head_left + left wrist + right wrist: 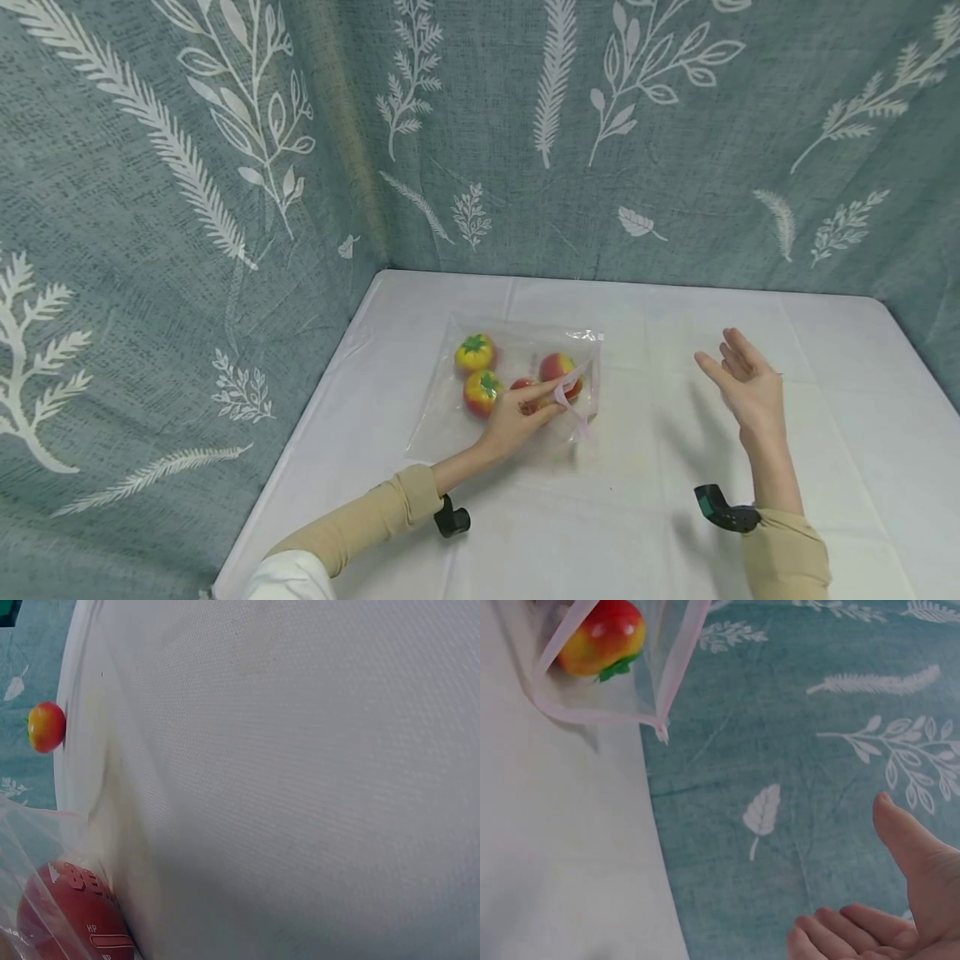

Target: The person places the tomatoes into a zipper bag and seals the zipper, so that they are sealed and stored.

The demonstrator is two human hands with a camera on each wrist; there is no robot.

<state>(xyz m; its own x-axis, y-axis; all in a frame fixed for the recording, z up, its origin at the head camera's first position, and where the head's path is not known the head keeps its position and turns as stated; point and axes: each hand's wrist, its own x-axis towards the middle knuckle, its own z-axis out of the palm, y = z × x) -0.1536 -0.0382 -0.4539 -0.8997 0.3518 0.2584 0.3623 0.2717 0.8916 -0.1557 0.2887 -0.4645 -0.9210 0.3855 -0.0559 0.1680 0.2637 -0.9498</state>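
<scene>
My left hand (517, 417) pinches the pink-edged mouth of a clear zip bag (438, 433) lying on the table. Two yellow-red toy fruits (476, 354) with green tops lie at the bag's left; a redder fruit (557, 367) sits near its mouth. Partly behind my fingers is something red; the left wrist view shows a rounded red thing (71, 915) with raised lettering, its kind unclear. The right wrist view shows the mouth (592, 718) spread apart. My right hand (750, 387) is raised, fingers relaxed, holding nothing. Another red-yellow fruit (46, 727) stands outside the bag, mostly hidden behind this hand in the head view.
A white cloth covers the table (600, 533). Blue-green curtains (480, 225) with white leaf prints hang along its back and sides. Black wrist cameras (453, 518) sit on both forearms.
</scene>
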